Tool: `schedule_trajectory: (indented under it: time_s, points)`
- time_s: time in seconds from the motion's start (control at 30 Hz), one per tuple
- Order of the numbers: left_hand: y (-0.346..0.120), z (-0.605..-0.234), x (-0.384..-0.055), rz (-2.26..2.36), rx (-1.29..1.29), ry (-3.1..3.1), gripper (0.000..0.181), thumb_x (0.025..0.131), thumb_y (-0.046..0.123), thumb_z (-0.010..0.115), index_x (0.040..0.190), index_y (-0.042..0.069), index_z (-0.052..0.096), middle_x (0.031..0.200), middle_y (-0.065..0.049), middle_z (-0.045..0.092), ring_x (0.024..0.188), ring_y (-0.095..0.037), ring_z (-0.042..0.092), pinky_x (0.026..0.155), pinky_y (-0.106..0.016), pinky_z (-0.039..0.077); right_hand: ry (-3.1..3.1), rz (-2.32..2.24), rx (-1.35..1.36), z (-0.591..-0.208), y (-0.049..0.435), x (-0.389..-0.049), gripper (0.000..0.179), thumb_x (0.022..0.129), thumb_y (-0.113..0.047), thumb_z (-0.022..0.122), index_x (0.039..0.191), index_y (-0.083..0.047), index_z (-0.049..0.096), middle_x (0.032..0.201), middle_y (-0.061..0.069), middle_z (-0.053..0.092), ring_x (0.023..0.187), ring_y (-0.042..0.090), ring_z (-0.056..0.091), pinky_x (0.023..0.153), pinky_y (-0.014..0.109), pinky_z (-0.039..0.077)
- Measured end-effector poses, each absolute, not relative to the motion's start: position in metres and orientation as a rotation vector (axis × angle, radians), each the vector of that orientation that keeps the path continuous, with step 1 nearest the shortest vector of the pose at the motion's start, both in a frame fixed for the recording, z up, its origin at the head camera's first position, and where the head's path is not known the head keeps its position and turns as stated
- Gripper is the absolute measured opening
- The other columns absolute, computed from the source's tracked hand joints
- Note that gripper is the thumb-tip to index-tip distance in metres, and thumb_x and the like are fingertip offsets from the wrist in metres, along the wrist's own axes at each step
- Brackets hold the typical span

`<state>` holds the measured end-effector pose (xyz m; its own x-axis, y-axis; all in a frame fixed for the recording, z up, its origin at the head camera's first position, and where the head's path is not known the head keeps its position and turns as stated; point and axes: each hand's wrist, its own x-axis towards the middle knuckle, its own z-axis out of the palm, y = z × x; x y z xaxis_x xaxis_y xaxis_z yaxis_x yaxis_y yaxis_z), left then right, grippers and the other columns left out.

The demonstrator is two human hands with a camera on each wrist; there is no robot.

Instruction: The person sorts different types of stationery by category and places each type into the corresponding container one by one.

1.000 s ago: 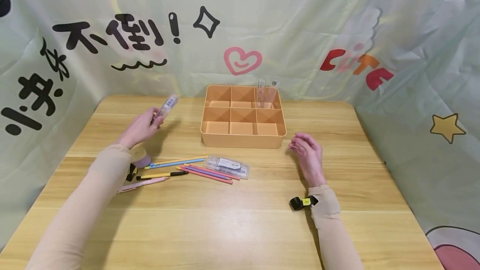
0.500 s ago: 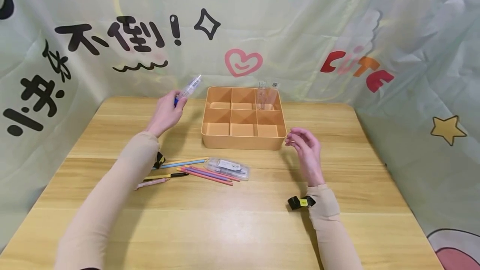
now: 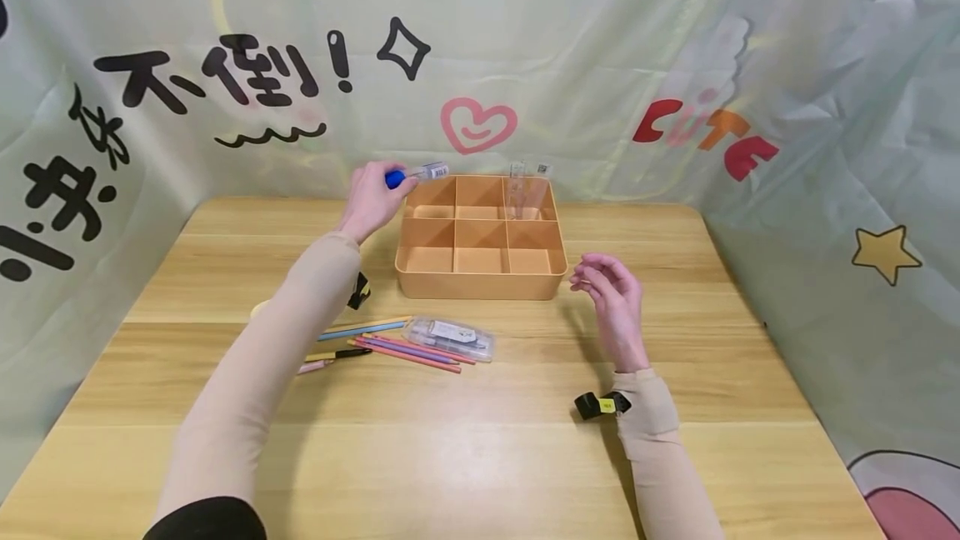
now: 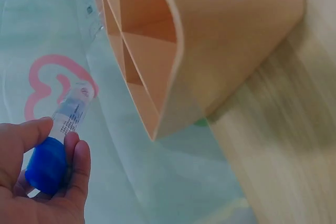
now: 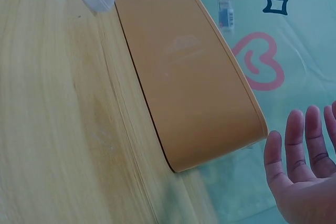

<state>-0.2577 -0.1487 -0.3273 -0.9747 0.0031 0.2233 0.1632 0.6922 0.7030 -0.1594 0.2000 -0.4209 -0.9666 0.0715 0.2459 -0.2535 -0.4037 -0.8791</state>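
My left hand (image 3: 375, 198) pinches a clear labelled tube with a blue end (image 4: 48, 166) between thumb and fingers. The tube's clear end (image 3: 431, 172) points right, over the back left corner of an orange six-compartment organizer box (image 3: 480, 285). In the left wrist view the hand (image 4: 47, 203) is apart from the box wall (image 4: 231, 35). My right hand (image 3: 615, 307) holds nothing; its fingers are loosely bent beside the box's front right corner. Clear flat plastic pieces (image 3: 517, 190) stand in the back right compartment.
In front of the box lie a clear plastic case (image 3: 452, 338), several coloured pencils (image 3: 408, 352) and a yellow-and-black pen (image 3: 348, 353). A pale round thing (image 3: 258, 307) is mostly hidden behind the left sleeve. Printed fabric (image 3: 585, 65) hangs behind the table.
My left hand has carried the tube rightward from the table's left side to the box's back left corner, tipping it nearly level. My right hand has barely moved.
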Motion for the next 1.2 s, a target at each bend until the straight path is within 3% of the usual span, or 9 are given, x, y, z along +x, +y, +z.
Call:
schedule_trajectory:
  time_s: [0.17, 0.37, 0.5, 0.63, 0.87, 1.2]
  points:
    - [-0.137, -0.317, -0.266, -1.277, -0.078, -2.641, 0.034, 0.091, 0.028, 0.073, 0.113, 0.002, 0.071, 0.109, -0.018, 0.071, 0.088, -0.024, 0.061, 0.069, -0.025, 0.048, -1.587, 2.465, 0.268, -0.42, 0.202, -0.16, 0.012, 0.097, 0.002, 0.059, 0.108, 0.002, 0.064, 0.094, 0.009, 0.069, 0.082, 0.018, 0.069, 0.076, 0.028, 0.059]
    - [-0.122, -0.309, -0.277, -1.474, 0.011, -2.577, 0.037, 0.088, 0.031, 0.077, 0.108, 0.001, 0.069, 0.105, -0.017, 0.073, 0.084, -0.018, 0.062, 0.069, -0.022, 0.049, -1.585, 2.459, 0.274, -0.419, 0.204, -0.162, 0.013, 0.098, 0.002, 0.057, 0.108, 0.001, 0.065, 0.093, 0.007, 0.07, 0.082, 0.018, 0.069, 0.076, 0.028, 0.059]
    - [-0.109, -0.309, -0.284, -1.568, 0.026, -2.566, 0.044, 0.09, 0.027, 0.077, 0.121, 0.001, 0.061, 0.115, -0.019, 0.073, 0.099, -0.024, 0.068, 0.085, -0.029, 0.056, -1.595, 2.457, 0.267, -0.419, 0.204, -0.161, 0.013, 0.098, 0.002, 0.058, 0.11, 0.005, 0.063, 0.094, 0.008, 0.069, 0.082, 0.018, 0.068, 0.077, 0.028, 0.059]
    - [-0.095, -0.311, -0.291, -1.588, 0.021, -2.58, 0.055, 0.092, 0.023, 0.074, 0.135, 0.003, 0.046, 0.125, -0.021, 0.069, 0.112, -0.03, 0.067, 0.097, -0.04, 0.055, -1.604, 2.459, 0.252, -0.42, 0.205, -0.16, 0.013, 0.097, 0.003, 0.058, 0.109, 0.004, 0.063, 0.094, 0.008, 0.069, 0.082, 0.018, 0.068, 0.077, 0.028, 0.059]
    - [-0.072, -0.317, -0.303, -1.493, -0.061, -2.622, 0.052, 0.097, 0.017, 0.068, 0.14, 0.002, 0.044, 0.122, -0.023, 0.068, 0.107, -0.032, 0.066, 0.089, -0.04, 0.056, -1.6, 2.459, 0.276, -0.421, 0.206, -0.16, 0.02, 0.098, 0.003, 0.057, 0.114, 0.014, 0.057, 0.095, 0.007, 0.068, 0.083, 0.018, 0.068, 0.077, 0.028, 0.059]
    - [-0.067, -0.34, -0.306, -1.341, -0.135, -2.84, 0.047, 0.1, 0.016, 0.062, 0.14, 0.001, 0.041, 0.128, -0.023, 0.064, 0.111, -0.034, 0.065, 0.095, -0.045, 0.055, -1.634, 2.442, 0.257, -0.421, 0.206, -0.16, 0.016, 0.098, 0.002, 0.057, 0.112, 0.009, 0.06, 0.094, 0.006, 0.069, 0.083, 0.017, 0.068, 0.078, 0.028, 0.059]
